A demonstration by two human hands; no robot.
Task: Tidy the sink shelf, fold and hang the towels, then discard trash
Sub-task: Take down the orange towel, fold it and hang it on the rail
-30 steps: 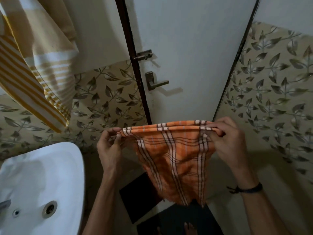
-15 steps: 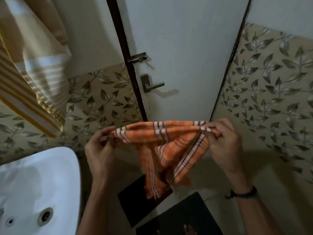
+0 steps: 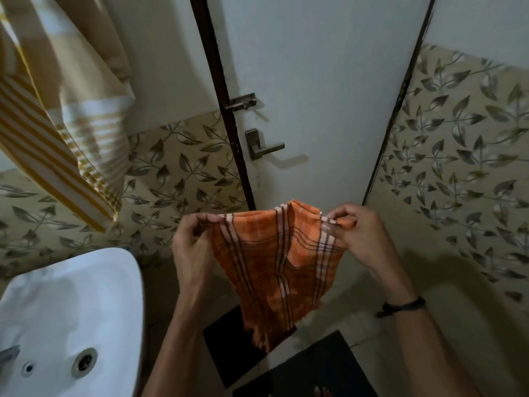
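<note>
orange towel (image 3: 279, 262): we are holding it in mid-air in front of the door (image 3: 315, 96), its top edge stretched between our 2 hands, the rest hanging down over the dark floor mats (image 3: 229, 348).
left hand (image 3: 192, 249): we are pinching the towel's left top corner between thumb and fingertips.
right hand (image 3: 362, 239): we are pinching the right top corner, fingers curled over the hem.
change since 0.5 s ago: the twisted, bunched lower part is now hanging flatter and doubled, and our hands are sitting closer together, with a peak rising at the middle of the top edge.
meaning for the task: we are judging 1 fold as just made; the towel is narrower but not yet hung.
striped towel (image 3: 65, 133): it is already hanging on the wall at upper left, well apart from the orange one.
sink (image 3: 71, 310): it is lying at lower left, beside our left forearm, untouched.
risk: we are expecting the loose layers to slip out of line unless both pinches hold.
</note>
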